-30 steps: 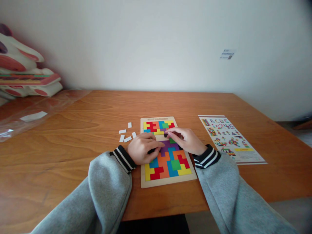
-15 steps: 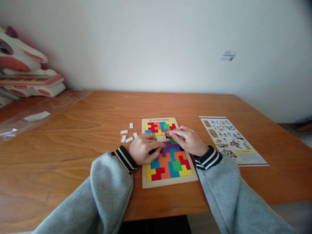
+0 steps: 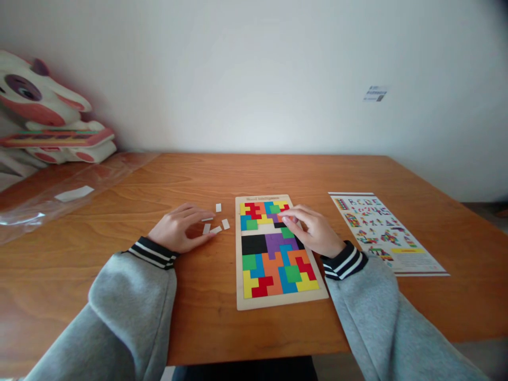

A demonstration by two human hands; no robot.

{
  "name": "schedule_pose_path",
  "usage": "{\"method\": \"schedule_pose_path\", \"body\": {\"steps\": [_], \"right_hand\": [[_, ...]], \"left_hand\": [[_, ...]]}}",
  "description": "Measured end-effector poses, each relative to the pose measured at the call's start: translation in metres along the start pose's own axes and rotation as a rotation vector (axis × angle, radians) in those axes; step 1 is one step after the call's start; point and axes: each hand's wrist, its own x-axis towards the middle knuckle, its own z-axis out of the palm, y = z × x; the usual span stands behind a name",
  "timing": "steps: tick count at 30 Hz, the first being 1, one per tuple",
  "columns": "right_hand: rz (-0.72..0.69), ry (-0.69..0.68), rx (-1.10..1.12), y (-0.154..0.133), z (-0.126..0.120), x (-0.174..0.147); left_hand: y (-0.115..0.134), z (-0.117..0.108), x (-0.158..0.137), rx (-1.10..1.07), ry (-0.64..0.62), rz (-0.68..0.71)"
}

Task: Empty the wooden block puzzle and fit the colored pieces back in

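Grey sleeve [image 3: 135,299]; our left hand [image 3: 174,228], grip spread around white tiles [image 3: 226,224]. Puzzle board [image 3: 239,270] next, near counter's [image 3: 202,317] front edge: lower field mostly filled, black gap [image 3: 254,244] left at upper-left corner. Our right hand [image 3: 313,232] over board's right edge; cannot tell whether grip pinches anything.

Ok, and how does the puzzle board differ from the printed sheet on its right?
The puzzle board has a pale rim around large coloured blocks, while the printed sheet is white with many small pictures. The right hand is over the puzzle board, whereas the printed sheet has a lower corner hidden behind the right sleeve. Both lie flat on the table and show several colours.
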Motion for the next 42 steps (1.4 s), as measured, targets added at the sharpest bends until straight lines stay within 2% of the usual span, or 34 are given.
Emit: {"method": "schedule_pose_path", "body": {"steps": [3,10,13,16,19,23,26,32,37,40,42], "right_hand": [[0.013,-0.005,0.010,0.001,0.002,0.000],[0.024,0.020,-0.002,-0.001,0.006,0.001],[-0.016,-0.068,-0.015,-0.018,0.015,0.012],[-0.100,-0.258,-0.079,-0.040,0.033,0.032],[-0.127,-0.297,-0.118,-0.054,0.057,0.055],[-0.036,-0.315,-0.173,-0.058,0.080,0.079],[0.039,-0.361,-0.117,-0.055,0.088,0.089],[0.144,-0.378,0.103,-0.049,0.096,0.091],[0.219,-0.385,0.265,-0.057,0.098,0.088],[0.183,-0.319,0.336,-0.058,0.086,0.085],[0.169,-0.220,0.312,-0.048,0.069,0.079]], "left_hand": [[0.000,0.007,-0.003,-0.004,-0.051,-0.057],[0.012,0.033,0.011,-0.018,-0.201,-0.191],[0.009,0.033,0.010,-0.039,-0.234,-0.169],[0.002,0.028,0.005,-0.081,-0.202,-0.118],[-0.005,0.022,-0.003,-0.092,-0.159,-0.110],[-0.012,0.017,-0.010,-0.091,-0.093,-0.103],[-0.014,0.017,-0.013,-0.115,-0.043,-0.066],[-0.012,0.020,-0.017,-0.132,0.034,0.017],[-0.009,0.020,-0.018,-0.145,0.066,0.020],[-0.009,0.022,-0.018,-0.162,0.065,0.023],[-0.009,0.024,-0.017,-0.174,0.090,0.026]]}}
